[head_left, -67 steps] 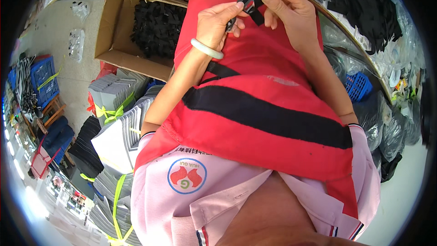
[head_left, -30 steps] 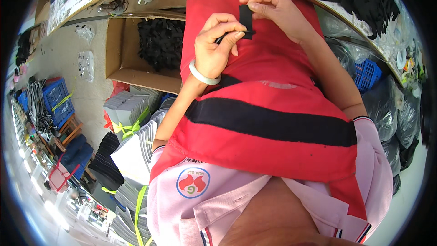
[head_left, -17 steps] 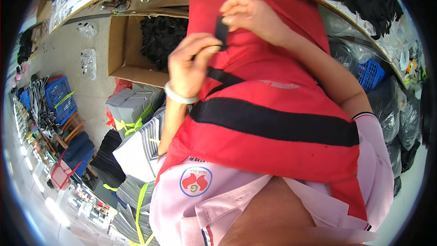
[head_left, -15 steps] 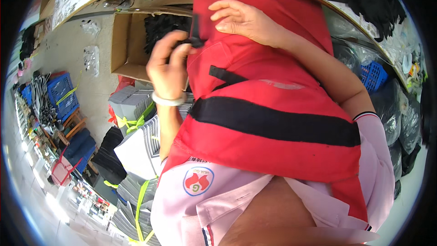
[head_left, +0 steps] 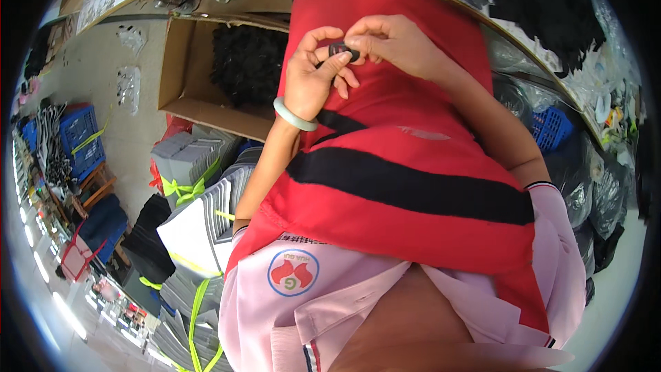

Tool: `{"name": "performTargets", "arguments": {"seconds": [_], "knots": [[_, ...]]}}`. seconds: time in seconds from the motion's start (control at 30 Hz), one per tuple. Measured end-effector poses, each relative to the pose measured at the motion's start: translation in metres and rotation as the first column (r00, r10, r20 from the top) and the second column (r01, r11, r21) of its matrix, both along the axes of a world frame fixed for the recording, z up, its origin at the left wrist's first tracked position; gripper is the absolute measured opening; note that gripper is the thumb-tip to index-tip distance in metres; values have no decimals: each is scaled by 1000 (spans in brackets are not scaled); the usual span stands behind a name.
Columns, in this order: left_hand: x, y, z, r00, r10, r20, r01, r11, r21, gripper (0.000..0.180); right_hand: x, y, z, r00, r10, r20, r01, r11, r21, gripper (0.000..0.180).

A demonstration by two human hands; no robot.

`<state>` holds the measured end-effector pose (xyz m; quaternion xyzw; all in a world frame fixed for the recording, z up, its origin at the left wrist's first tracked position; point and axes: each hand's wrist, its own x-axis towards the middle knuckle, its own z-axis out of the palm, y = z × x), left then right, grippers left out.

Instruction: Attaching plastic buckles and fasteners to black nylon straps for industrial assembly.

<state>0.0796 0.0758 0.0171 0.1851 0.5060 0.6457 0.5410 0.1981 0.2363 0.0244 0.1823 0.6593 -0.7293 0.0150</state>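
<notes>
Over my lap, which a red apron (head_left: 413, 227) with a black band covers, both my hands meet at a small black piece (head_left: 339, 49). It is dark, roundish and has a reddish spot; its exact kind is too small to make out. My left hand (head_left: 313, 76), a pale bangle (head_left: 295, 116) on its wrist, pinches it between thumb and fingers. At the piece's right end, the thumb and fingertips of my right hand (head_left: 399, 45) are closed on it as well. Part of the piece is hidden by the fingers.
Left of my knees stands an open cardboard box (head_left: 217, 111) with many small black pieces (head_left: 248, 65). Nearer are grey stacks (head_left: 189, 158) tied with yellow-green strips. A tabletop edge (head_left: 475, 10) curves across the front; blue crates (head_left: 82, 141) and dark plastic bags (head_left: 575, 158) flank me.
My left hand, with the small black piece, has moved right from beside the box to over my lap. My right hand has come to it, its fingers closing on the piece.
</notes>
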Motion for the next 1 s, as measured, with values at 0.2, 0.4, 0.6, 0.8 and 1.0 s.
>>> {"name": "performTargets", "arguments": {"seconds": [0.2,0.4,0.6,0.8,1.0], "knots": [[7,22,-6,1000,-11,4,12,990,-141,7,23,0,-2,988,-139,64,140,990,-3,22],[13,40,-12,974,138,181,-143,990,17,7,48,24,29,967,-252,-45,255,936,243,16],[12,36,-21,993,99,61,-98,995,-23,24,103,157,52,832,-355,-426,402,-143,905,13],[14,39,-11,956,34,293,-18,998,-56,34,88,190,61,882,-385,-271,209,-195,958,9],[2,34,-10,672,-90,735,-29,989,147,21,44,107,120,782,-575,-241,548,451,704,11]]}}
